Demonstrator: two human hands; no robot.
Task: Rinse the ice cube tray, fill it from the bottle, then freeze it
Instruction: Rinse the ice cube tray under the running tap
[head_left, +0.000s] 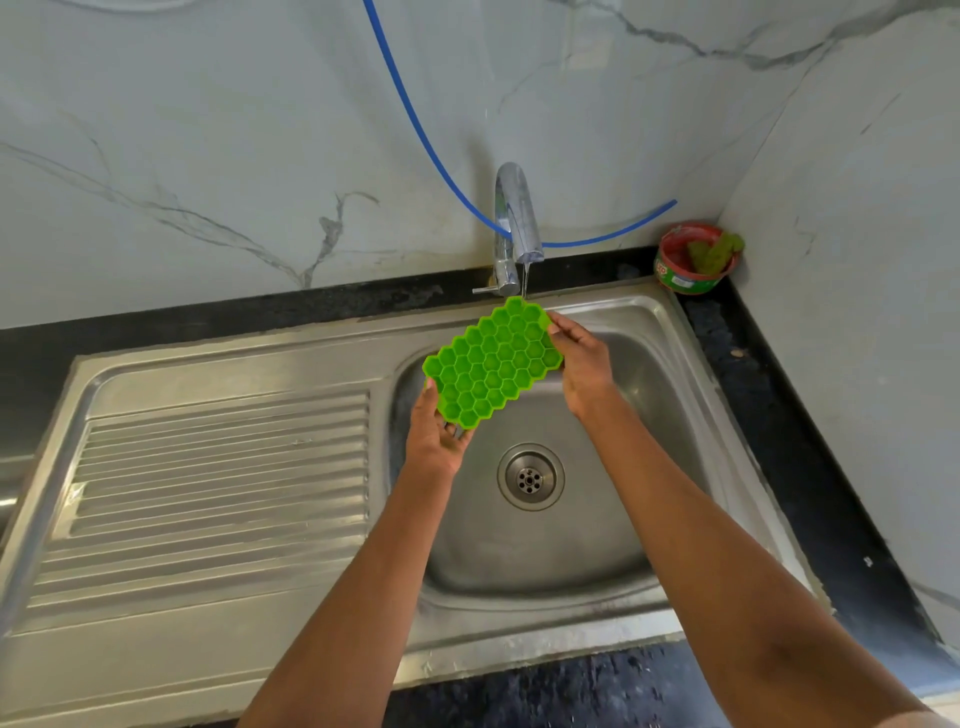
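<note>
Marble walls back a steel sink (223, 467); over its basin the left grip (434, 441) pinches the near corner of the green ice tray (493, 361), its far tip under the tap's (514, 223) thin stream; the right grip (582, 364) pinches its right edge; a red tub (693, 262) sits in the corner.

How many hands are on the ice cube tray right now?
2. The left hand grips the ice cube tray at its near left corner; the right hand holds its far right edge, above the sink, under the tap. Both are in plain view.

White veined marble walls (208, 130), black stone counter (156, 332).
</note>
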